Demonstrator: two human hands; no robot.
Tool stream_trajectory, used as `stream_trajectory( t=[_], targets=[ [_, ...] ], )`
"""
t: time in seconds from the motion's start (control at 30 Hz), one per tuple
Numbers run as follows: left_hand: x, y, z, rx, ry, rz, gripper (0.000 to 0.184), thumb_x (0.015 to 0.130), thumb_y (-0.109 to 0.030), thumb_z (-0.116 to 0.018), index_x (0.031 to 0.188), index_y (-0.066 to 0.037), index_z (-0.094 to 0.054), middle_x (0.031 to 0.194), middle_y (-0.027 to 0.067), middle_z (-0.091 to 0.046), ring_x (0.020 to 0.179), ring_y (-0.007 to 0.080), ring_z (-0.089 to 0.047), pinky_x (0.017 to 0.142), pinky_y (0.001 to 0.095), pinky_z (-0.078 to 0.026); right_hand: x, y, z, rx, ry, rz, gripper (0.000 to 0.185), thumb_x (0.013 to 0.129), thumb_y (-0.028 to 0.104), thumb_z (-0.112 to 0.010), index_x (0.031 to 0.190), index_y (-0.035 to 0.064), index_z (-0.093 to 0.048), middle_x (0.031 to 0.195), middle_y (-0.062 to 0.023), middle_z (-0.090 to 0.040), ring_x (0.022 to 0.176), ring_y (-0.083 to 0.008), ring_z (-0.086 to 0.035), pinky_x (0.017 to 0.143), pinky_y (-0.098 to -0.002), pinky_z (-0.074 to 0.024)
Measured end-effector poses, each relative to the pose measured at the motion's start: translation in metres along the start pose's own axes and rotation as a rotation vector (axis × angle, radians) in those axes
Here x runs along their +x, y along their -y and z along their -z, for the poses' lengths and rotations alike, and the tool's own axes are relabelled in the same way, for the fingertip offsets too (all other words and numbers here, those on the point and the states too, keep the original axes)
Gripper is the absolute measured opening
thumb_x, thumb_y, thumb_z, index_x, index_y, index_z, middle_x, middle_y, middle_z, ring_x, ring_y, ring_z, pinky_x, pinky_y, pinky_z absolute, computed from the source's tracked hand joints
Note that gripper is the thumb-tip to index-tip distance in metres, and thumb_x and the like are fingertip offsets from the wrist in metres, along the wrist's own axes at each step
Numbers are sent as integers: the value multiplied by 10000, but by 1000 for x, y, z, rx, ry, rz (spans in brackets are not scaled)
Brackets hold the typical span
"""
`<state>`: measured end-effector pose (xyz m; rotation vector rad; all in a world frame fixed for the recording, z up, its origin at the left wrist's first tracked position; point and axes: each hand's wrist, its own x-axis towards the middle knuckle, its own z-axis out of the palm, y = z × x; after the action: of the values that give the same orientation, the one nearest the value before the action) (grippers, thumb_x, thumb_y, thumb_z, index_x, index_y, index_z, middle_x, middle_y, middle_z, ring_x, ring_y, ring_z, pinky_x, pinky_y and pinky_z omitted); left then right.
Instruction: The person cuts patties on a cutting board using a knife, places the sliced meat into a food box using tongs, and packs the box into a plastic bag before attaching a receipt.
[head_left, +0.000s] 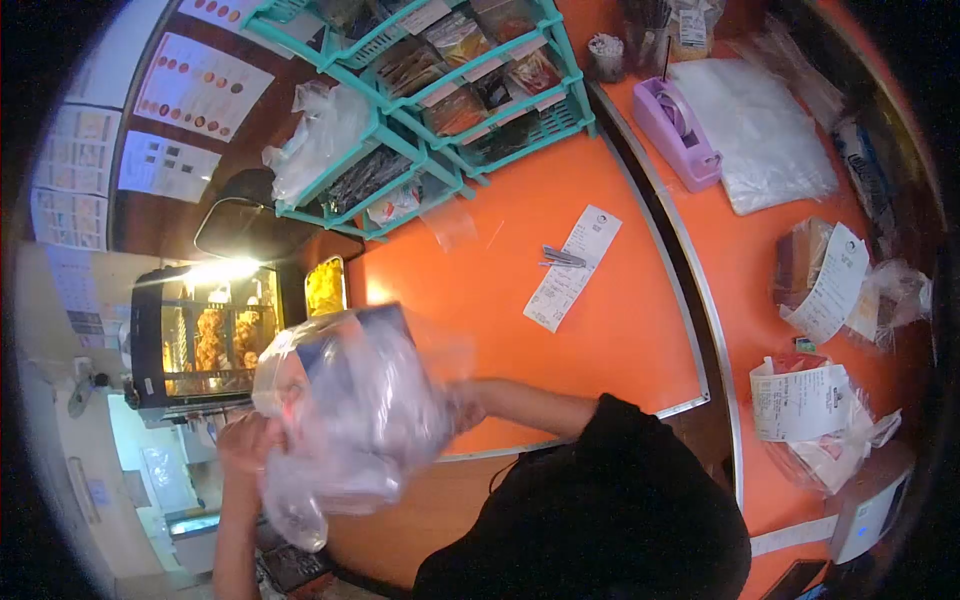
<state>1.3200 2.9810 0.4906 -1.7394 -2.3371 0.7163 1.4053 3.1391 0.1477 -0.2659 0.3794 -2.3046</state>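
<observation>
A clear plastic bag (385, 405), blurred by motion, hangs between my two hands in front of the orange counter. Something with a dark panel shows through its upper part, but I cannot make out the contents. My left hand (250, 440) is closed on the bag's left side. On the opposite side, my right hand (464, 405) grips the plastic, its fingers partly hidden by the bag and smeared. Beyond the bag, a paper receipt (572, 270) lies on the counter with thin grey pieces (562, 258) on top.
Teal stacked trays (470, 75) with packets stand at the back. A lit glass food warmer (210, 335) is at left, beside a tray of yellow food (326, 287). On the right are a purple tape dispenser (677, 135), a stack of plastic bags (755, 130) and bagged orders with receipts (800, 400).
</observation>
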Motion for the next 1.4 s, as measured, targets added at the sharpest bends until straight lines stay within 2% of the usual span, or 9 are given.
stream_trajectory(
  t=[0.1, 0.3, 0.6, 0.7, 0.83, 0.93, 1.1, 1.17, 1.4],
  targets=[
    [6, -14, -54, 127, -100, -203, 179, 841, -152, -590, 945, -7, -595, 859, 159, -616, 830, 333, -610, 679, 404, -500, -65, 66, 38, 554, 138, 165, 162, 906, 195, -515, 1017, 93, -572, 829, -149, -616, 586, -125, -545, 355, -217, -391],
    [-1, -52, -233, -838, -646, 340, 217, 873, -122, -538, 1048, 6, -553, 1001, 137, -575, 922, 251, -554, 791, 384, -447, -204, 193, 81, -880, -1370, 653, 286, 822, 163, -560, 1093, 75, -594, 718, -95, -639, 626, -154, -624, 618, -293, -498],
    [65, -124, -311, -540, -807, 484, 112, 827, -101, -573, 881, -13, -616, 760, 143, -592, 683, 312, -530, 631, 401, -393, -139, 233, 220, -2198, -1235, 423, 244, 744, 37, -514, 948, 52, -647, 1012, -149, -591, 1019, -300, -573, 822, -416, -489],
    [41, -114, -351, -349, -227, 618, 239, 865, -236, -559, 871, -1, -600, 746, 140, -598, 666, 295, -542, 626, 399, -408, -135, 234, 226, -2431, -1173, 489, 220, 751, 65, -522, 928, 56, -652, 1003, -149, -598, 986, -320, -581, 804, -418, -496],
    [74, -103, -223, -1304, 212, 1128, 437, 885, -440, -523, 899, -8, -591, 862, 103, -593, 765, 221, -560, 735, 369, -431, -134, 215, 151, -2188, -1322, 307, 165, 752, 64, -555, 890, 41, -643, 941, -115, -636, 876, -245, -636, 747, -356, -525],
    [68, -90, -219, -1442, 386, 1010, 473, 875, -467, -517, 984, -14, -597, 949, 112, -597, 947, 215, -535, 887, 358, -387, -101, 158, 95, -1358, -937, 781, 70, 724, 54, -655, 778, 33, -616, 711, -21, -616, 646, -78, -561, 625, -253, -487],
    [67, -77, -234, -1381, 454, 973, 386, 887, -404, -509, 963, -44, -623, 1001, 135, -626, 1000, 258, -563, 916, 387, -380, -21, 59, -21, -1676, -647, 603, 183, 738, 164, -622, 859, 30, -598, 799, -132, -597, 804, -316, -601, 751, -419, -472],
    [59, -67, -268, -785, 295, 227, 277, 877, -303, -510, 919, -59, -634, 969, 152, -635, 938, 314, -576, 866, 433, -392, 4, 50, -33, -1693, -771, 552, 187, 740, 154, -614, 864, 17, -583, 825, -150, -597, 813, -326, -607, 746, -426, -478],
    [58, -87, -228, -687, -281, 219, 323, 726, -189, -676, 976, -5, -588, 892, 175, -609, 854, 369, -555, 758, 460, -412, 40, 33, -41, -1616, -1065, 317, 213, 744, 117, -576, 866, -55, -543, 816, -210, -597, 791, -348, -622, 684, -430, -508]
  ],
)
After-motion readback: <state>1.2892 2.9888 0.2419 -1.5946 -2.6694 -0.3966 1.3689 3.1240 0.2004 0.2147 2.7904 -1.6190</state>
